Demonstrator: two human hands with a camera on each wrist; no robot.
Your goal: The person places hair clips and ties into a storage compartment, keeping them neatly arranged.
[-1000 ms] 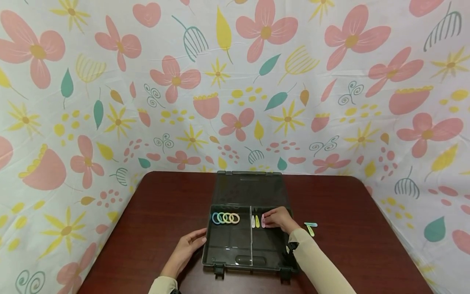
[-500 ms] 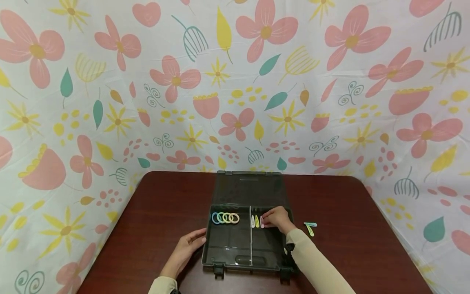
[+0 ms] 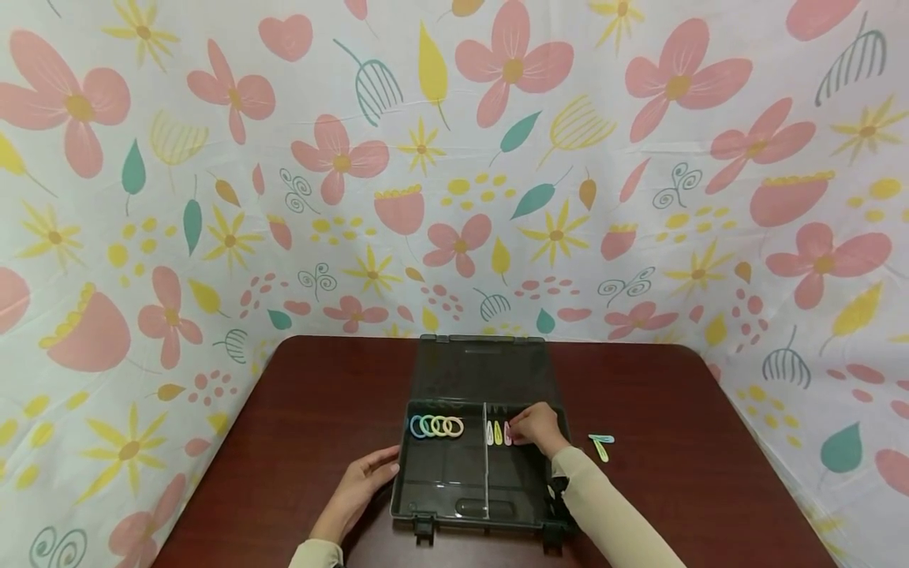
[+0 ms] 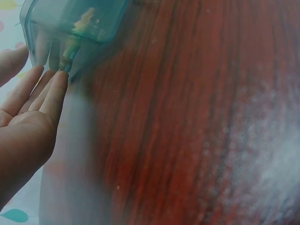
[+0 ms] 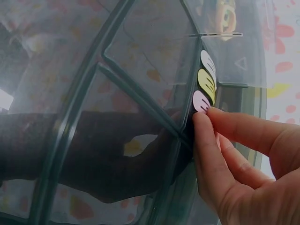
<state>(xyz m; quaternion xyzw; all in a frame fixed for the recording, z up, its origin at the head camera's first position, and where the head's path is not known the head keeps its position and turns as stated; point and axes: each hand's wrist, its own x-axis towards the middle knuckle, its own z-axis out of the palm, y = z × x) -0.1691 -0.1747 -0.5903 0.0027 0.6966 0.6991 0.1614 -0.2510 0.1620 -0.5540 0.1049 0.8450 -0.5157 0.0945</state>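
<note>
Pink hair clip (image 5: pixel 201 101) is being pinched in the right hand (image 3: pixel 538 430) grip, lying beside two yellow clips (image 3: pixel 493 433) in the case (image 3: pixel 454 505)'s right compartment. Left hand (image 3: pixel 362 481), fingers straight, is touching the case's left wall on the counter (image 3: pixel 319 394).

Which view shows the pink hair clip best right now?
The right wrist view: the pink hair clip fills the frame close up, pinched by the right hand beside two other clips. The head view shows it small; the left wrist view does not show it.
</note>
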